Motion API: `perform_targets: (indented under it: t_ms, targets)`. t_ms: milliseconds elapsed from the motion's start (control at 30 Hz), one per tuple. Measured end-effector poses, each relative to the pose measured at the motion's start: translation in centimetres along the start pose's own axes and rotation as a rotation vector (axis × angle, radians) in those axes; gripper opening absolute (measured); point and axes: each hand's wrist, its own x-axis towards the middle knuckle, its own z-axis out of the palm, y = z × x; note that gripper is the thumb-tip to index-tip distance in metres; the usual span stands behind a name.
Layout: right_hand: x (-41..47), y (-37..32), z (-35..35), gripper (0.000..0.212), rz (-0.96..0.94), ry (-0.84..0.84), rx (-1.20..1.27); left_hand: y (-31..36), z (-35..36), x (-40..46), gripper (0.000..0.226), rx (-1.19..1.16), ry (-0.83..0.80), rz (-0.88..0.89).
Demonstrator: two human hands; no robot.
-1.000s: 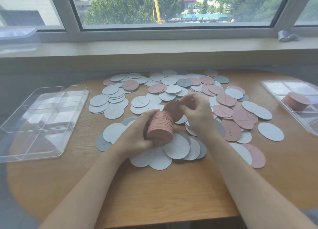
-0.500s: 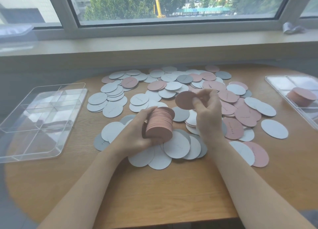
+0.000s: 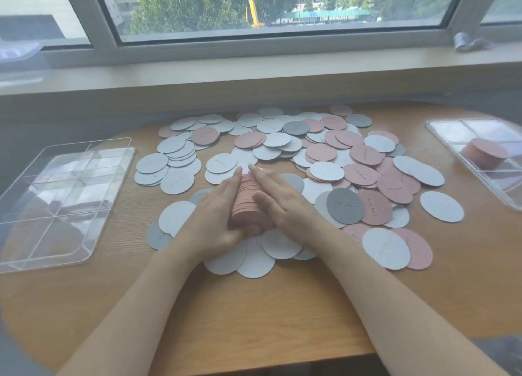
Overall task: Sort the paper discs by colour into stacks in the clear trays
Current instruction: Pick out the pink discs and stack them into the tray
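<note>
A stack of pink discs [image 3: 248, 197] lies on its side over the loose discs at the table's middle. My left hand [image 3: 214, 214] presses its left side with straight fingers. My right hand [image 3: 285, 203] presses its right side, fingers straight and thumb lying on the stack. Loose white discs [image 3: 440, 206], pink discs [image 3: 322, 152] and grey discs [image 3: 345, 205] are spread over the wooden table. The left clear tray [image 3: 17, 260] has nothing in its compartments. The right clear tray [image 3: 440, 130] holds a short pink stack [image 3: 484, 152].
Bare wooden table [image 3: 254, 319] shows under my forearms, up to the front edge. A window sill [image 3: 254, 68] runs behind the table, with a crumpled silver piece [image 3: 469, 41] at its right end. The disc pile fills the space between the two trays.
The pink disc my right hand held has joined the stack. Both hands have flattened against the stack's sides, and the stack has tipped over and sits lower on the loose discs.
</note>
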Motion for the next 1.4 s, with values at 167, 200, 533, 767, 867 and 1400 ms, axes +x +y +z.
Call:
perform_targets:
  t_ms: [167,200,533,767,867,1400]
  targets:
    - [0.1,-0.2,0.0,0.06,-0.013,-0.052,-0.108,0.0,0.3,-0.1,0.115,-0.036,-0.025,-0.013]
    - [0.1,0.0,-0.1,0.06,-0.032,-0.042,-0.123,0.1,0.3,-0.1,0.113,-0.038,-0.017,-0.014]
    - [0.8,5.0,-7.4,0.029,0.25,0.269,-0.703,-0.2,0.6,0.2,0.102,-0.223,0.018,-0.043]
    - [0.8,6.0,-7.6,0.023,0.229,0.326,-0.769,-0.1,0.4,0.0,0.104,-0.197,0.029,-0.047]
    - [0.7,6.2,-7.3,0.021,0.148,0.462,-0.811,-0.1,0.4,-0.1,0.103,-0.188,0.033,-0.046]
    - [0.0,5.5,-7.0,0.008,-0.09,0.847,-0.535,0.1,0.1,-0.1,0.102,-0.216,0.042,-0.041]
